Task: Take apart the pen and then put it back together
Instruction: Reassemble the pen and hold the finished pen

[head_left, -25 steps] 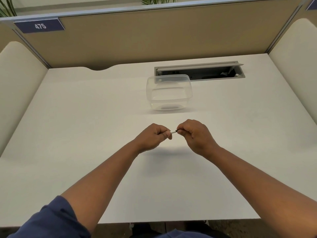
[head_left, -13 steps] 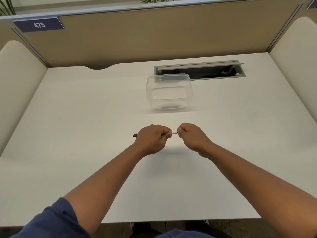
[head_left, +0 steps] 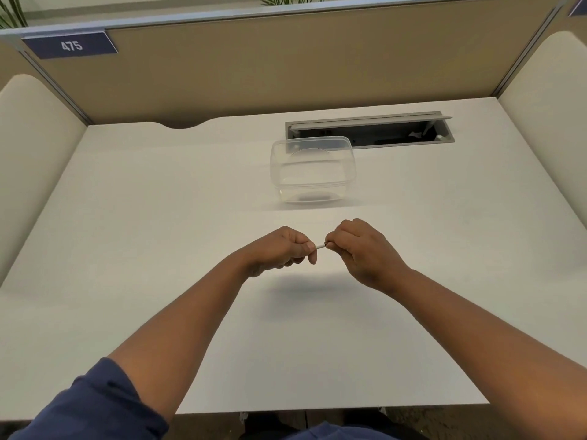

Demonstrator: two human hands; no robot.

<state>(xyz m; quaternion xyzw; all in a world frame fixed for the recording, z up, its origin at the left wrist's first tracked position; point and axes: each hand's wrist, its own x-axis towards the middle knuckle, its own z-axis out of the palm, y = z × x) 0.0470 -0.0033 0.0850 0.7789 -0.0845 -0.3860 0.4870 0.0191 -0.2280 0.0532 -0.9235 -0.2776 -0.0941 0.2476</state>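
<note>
Both my hands are raised a little above the white desk, fists facing each other. My left hand is closed around the pen's body, which is almost wholly hidden inside the fist. Only a short pale stretch of the pen shows in the gap between the hands. My right hand pinches the pen's dark end with thumb and fingertips. Which pen part the right hand holds is too small to tell.
A clear plastic container stands open on the desk beyond my hands. Behind it is a grey cable tray with its lid up. Tan partition walls close in the desk at the back and on both sides.
Half a second ago a dark pen end stuck out to the left of my left fist; now it is hidden. Both hands have lifted slightly and turned, still gripping the pen.
</note>
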